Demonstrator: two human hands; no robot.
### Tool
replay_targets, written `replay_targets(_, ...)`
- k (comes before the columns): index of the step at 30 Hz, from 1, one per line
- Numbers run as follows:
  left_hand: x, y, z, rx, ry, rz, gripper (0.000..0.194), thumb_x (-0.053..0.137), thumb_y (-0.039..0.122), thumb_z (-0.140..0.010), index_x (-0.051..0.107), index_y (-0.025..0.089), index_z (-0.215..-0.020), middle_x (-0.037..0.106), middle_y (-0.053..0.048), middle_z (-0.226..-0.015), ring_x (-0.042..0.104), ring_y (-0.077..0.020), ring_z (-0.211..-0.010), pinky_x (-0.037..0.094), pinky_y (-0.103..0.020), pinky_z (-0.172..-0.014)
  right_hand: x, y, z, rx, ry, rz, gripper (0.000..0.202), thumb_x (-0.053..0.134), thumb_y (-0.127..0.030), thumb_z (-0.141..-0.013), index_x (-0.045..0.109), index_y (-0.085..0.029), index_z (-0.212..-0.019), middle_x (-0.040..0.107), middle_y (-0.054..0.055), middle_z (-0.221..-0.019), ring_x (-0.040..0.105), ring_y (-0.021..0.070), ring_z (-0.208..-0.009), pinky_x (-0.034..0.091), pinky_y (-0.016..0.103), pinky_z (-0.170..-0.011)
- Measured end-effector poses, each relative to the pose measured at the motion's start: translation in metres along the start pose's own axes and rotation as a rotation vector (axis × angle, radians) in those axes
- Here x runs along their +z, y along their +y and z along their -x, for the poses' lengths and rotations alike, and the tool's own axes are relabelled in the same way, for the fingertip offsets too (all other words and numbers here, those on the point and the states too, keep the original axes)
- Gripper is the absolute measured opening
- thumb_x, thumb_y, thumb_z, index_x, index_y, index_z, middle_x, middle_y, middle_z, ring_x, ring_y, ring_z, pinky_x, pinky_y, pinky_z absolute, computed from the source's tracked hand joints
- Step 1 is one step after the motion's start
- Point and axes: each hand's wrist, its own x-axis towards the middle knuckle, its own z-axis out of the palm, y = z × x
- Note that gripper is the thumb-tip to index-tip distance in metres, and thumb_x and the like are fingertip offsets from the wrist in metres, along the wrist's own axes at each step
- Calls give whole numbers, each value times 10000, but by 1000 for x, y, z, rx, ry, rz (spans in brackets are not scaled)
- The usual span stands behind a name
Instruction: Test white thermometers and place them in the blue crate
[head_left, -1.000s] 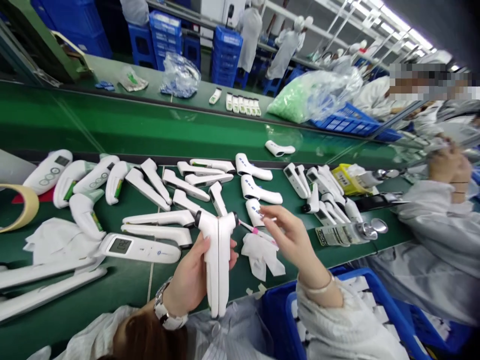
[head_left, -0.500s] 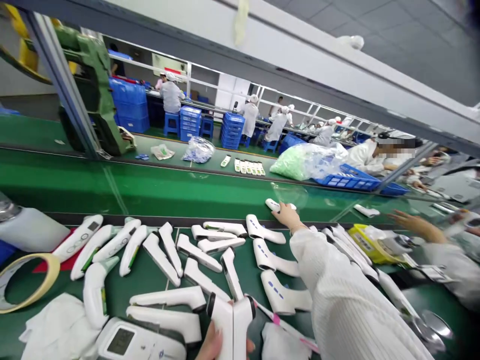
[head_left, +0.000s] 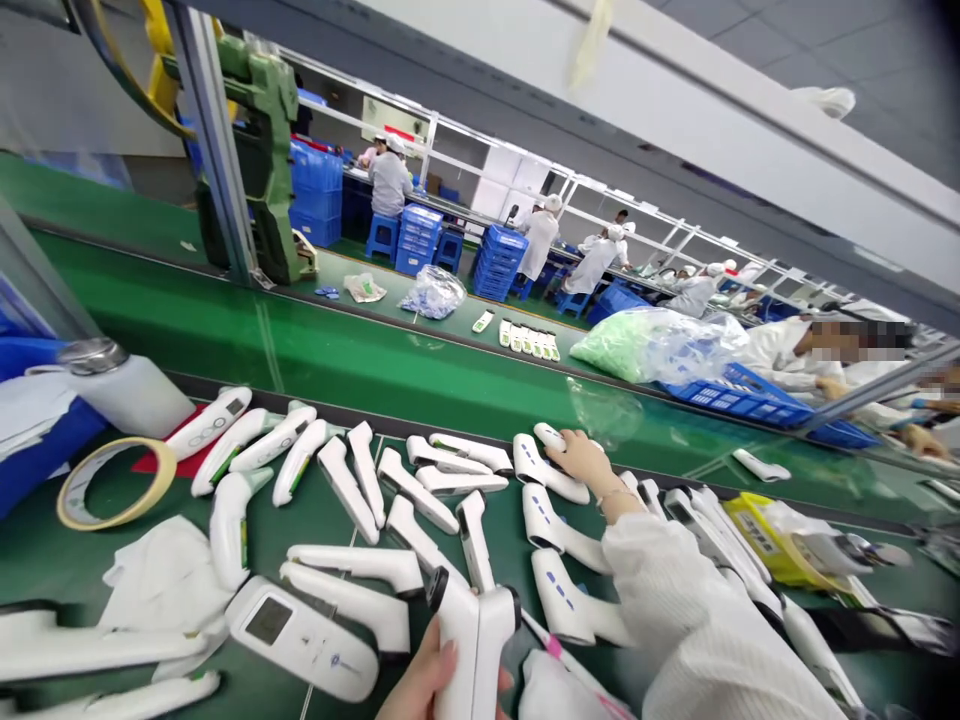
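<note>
At the bottom middle my left hand (head_left: 427,672) is wrapped round two white forehead thermometers (head_left: 459,640) held upright side by side, black rings at their heads. Stretched to the far edge of the bench, my right hand (head_left: 586,462) has its fingers closed over another white thermometer (head_left: 551,436) beside the green belt; the hand hides part of that one. Just nearer lie several white thermometer bodies with blue buttons (head_left: 562,597). More white thermometer bodies (head_left: 420,490) are spread to the left, some showing green circuit board.
A tape roll (head_left: 116,485), white cloth (head_left: 161,575) and grey-screen handheld device (head_left: 300,640) lie left. A yellow box (head_left: 765,540) stands right. Across the green belt (head_left: 375,360) are a bag of green parts (head_left: 622,345), a blue crate (head_left: 742,395) and co-workers.
My view has swung, so the scene sits further right and more tilted. My right hand remains at the same thermometer. The nearby co-worker's reaching hand has drawn back from the belt.
</note>
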Motion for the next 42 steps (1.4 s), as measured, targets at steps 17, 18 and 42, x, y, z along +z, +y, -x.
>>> replay_targets(17,35,11,32,91,62,-65,403,426,454,-874,652,142,-991,677,-83,-921,605,-176,-764,474,-257,-676,-10,-14,254,-521,-136,-355,311,463,-377,-890,553,-198,-1128,606,79,-991,600,170,-791,509,303,-697)
replay_targets(18,35,10,32,81,67,-74,418,418,459,-878,658,133,-984,675,-85,-936,604,-171,-770,474,-249,-680,-2,-15,273,-600,-151,-351,318,488,-349,-881,541,-200,-1156,594,93,-1017,598,185,-815,514,322,-692)
replay_targets(42,23,0,21,-32,40,-112,480,544,500,-800,644,73,-996,682,-109,-760,644,-209,-726,502,-286,-685,-21,-89,305,-1068,330,-555,239,456,-141,-896,534,-164,-1121,589,51,-817,534,147,-704,472,281,-614)
